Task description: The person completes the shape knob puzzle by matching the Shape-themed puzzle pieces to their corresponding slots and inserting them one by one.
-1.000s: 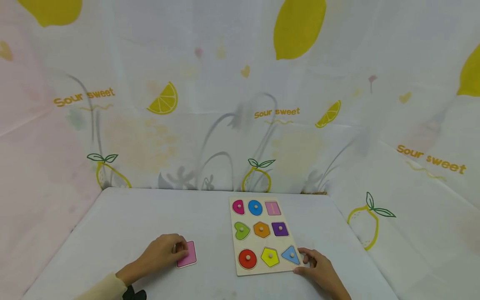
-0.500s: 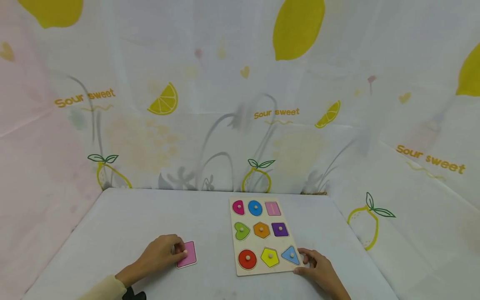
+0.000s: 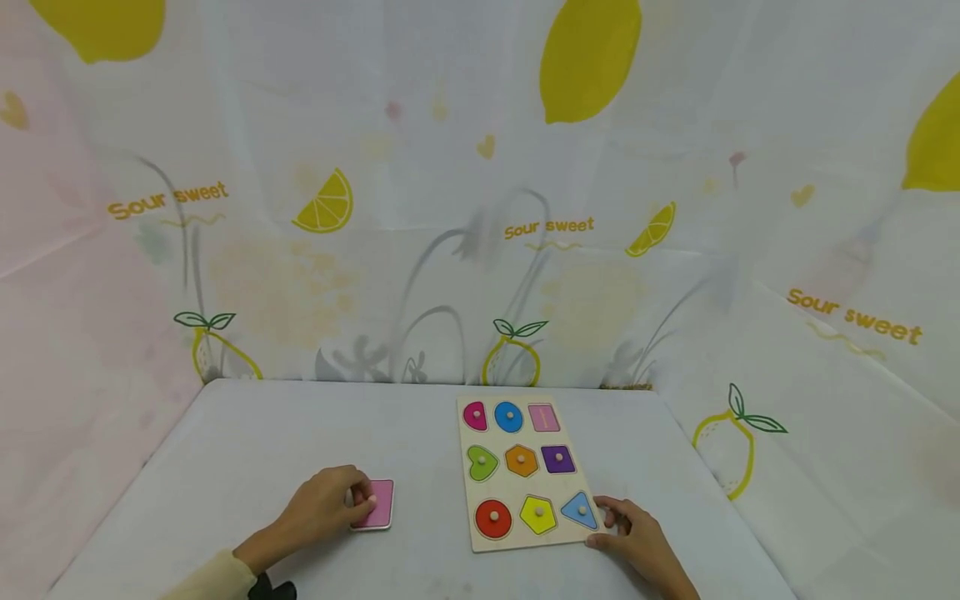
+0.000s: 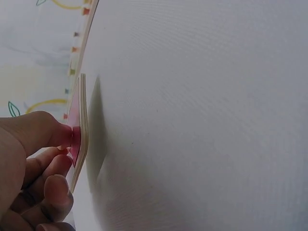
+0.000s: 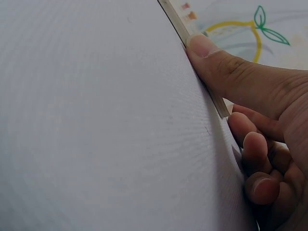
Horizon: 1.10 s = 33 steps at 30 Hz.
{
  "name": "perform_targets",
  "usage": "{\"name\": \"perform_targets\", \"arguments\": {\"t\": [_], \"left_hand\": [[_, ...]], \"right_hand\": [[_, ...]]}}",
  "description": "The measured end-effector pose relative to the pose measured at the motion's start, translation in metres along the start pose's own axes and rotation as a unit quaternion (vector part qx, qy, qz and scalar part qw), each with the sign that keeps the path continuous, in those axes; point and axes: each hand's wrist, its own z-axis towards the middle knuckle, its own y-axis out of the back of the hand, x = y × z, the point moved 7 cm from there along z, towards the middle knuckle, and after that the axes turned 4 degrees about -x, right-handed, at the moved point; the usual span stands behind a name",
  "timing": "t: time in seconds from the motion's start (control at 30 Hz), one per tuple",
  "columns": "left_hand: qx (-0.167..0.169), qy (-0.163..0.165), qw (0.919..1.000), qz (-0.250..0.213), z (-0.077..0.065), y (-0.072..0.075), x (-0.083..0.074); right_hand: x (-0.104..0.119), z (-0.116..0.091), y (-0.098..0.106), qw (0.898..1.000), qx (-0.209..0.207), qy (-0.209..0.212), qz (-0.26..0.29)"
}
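Observation:
My left hand [image 3: 326,504] pinches a pink square puzzle piece [image 3: 382,505] by its small knob, between thumb and fingers. In the left wrist view, the pink piece [image 4: 83,130] stands a little off the table, with a shadow beside it. To the right lies a wooden peg puzzle board [image 3: 510,487] bearing several coloured shapes with knobs. Its top right square recess [image 3: 544,417] is pink, with a pale line and no knob. My right hand [image 3: 637,537] grips the board's near right corner, thumb along the front edge, as the right wrist view also shows.
A white table [image 3: 315,425] carries the board and both hands. Lemon-printed cloth [image 3: 420,275] hangs behind the table and along its sides. A black object [image 3: 272,587] shows under the left wrist.
The pink square piece has come up slightly from the table and turned a little in my left hand. The right hand and the board hold still.

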Motion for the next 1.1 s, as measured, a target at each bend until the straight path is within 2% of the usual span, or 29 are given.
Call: {"name": "perform_targets", "arguments": {"t": [0.43, 0.67, 0.9, 1.1], "left_hand": [[-0.022, -0.013, 0.9997, -0.007, 0.009, -0.002, -0.002], [-0.019, -0.012, 0.9997, -0.013, 0.013, -0.003, -0.003], [-0.018, -0.001, 0.9998, -0.003, 0.019, -0.008, 0.000], [-0.019, -0.014, 0.9997, -0.002, 0.023, -0.013, 0.002]], "right_hand": [[0.001, -0.001, 0.001, 1.000, -0.001, 0.015, 0.015], [0.000, -0.001, 0.000, 1.000, -0.001, 0.025, 0.015], [-0.001, -0.001, 0.001, 1.000, -0.003, 0.017, 0.013], [-0.001, 0.000, 0.001, 1.000, 0.003, 0.017, 0.022]]}}
